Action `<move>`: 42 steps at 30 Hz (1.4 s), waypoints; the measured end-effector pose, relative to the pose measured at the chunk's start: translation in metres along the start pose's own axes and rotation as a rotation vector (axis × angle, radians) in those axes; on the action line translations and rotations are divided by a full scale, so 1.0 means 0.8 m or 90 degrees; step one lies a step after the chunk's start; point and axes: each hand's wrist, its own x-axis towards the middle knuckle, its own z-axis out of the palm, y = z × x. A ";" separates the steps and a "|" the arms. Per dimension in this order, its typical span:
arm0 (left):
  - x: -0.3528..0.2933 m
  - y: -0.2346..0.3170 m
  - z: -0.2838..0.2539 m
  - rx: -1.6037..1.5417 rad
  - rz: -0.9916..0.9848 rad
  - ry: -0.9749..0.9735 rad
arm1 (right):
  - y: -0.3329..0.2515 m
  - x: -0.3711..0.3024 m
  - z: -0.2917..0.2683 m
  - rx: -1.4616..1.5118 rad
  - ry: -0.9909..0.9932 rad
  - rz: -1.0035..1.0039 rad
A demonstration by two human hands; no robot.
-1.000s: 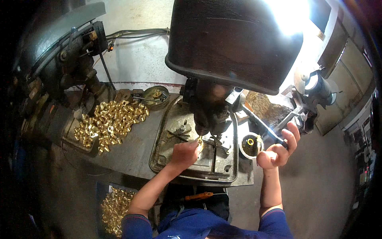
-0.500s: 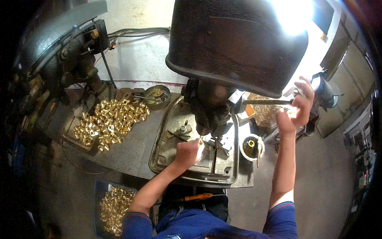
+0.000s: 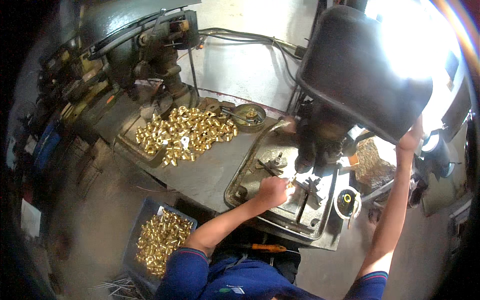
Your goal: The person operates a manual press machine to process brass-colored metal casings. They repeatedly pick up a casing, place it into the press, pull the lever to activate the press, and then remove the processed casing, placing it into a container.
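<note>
My left hand [image 3: 274, 193] is closed around a small brass fitting [image 3: 291, 184], only the end of which shows beside the fingers. It is held under the chuck [image 3: 303, 164] of a drill press, over the machine's metal base [image 3: 311, 231]. My right hand [image 3: 412, 137] is raised at the right edge of the dark drill press head [image 3: 362, 75]. Its fingers are lost behind the cover and in the lamp's glare, so their grip and the feed lever are hidden.
A heap of brass fittings [image 3: 187, 131] lies on the bench at left, beside a round tin [image 3: 250, 118]. More fittings fill a blue crate [image 3: 131, 235] below. A white tub [image 3: 345, 202] stands right of the base. An orange-handled tool [image 3: 268, 247] lies near my waist. Another machine [image 3: 150, 55] stands at back left.
My view has swung left, so the scene sits farther right. My right hand, with its fingers visible by the lever before, is now partly behind the press head. The left still grips a fitting.
</note>
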 end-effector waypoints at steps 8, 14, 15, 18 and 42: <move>-0.181 -0.091 -0.184 -0.212 -0.396 -0.196 | 0.038 -0.006 0.005 0.223 0.023 0.052; -0.389 -0.200 -0.228 0.269 -0.688 -0.242 | 0.045 -0.005 0.007 0.166 0.011 0.020; -0.411 -0.206 -0.228 0.305 -0.715 -0.250 | 0.046 -0.004 0.008 0.163 0.015 0.030; -0.458 -0.231 -0.212 0.379 -0.724 -0.306 | 0.054 -0.005 0.005 0.183 0.005 0.051; -0.064 -0.283 -0.150 0.450 -0.346 -0.028 | 0.058 -0.009 -0.013 0.272 -0.019 0.052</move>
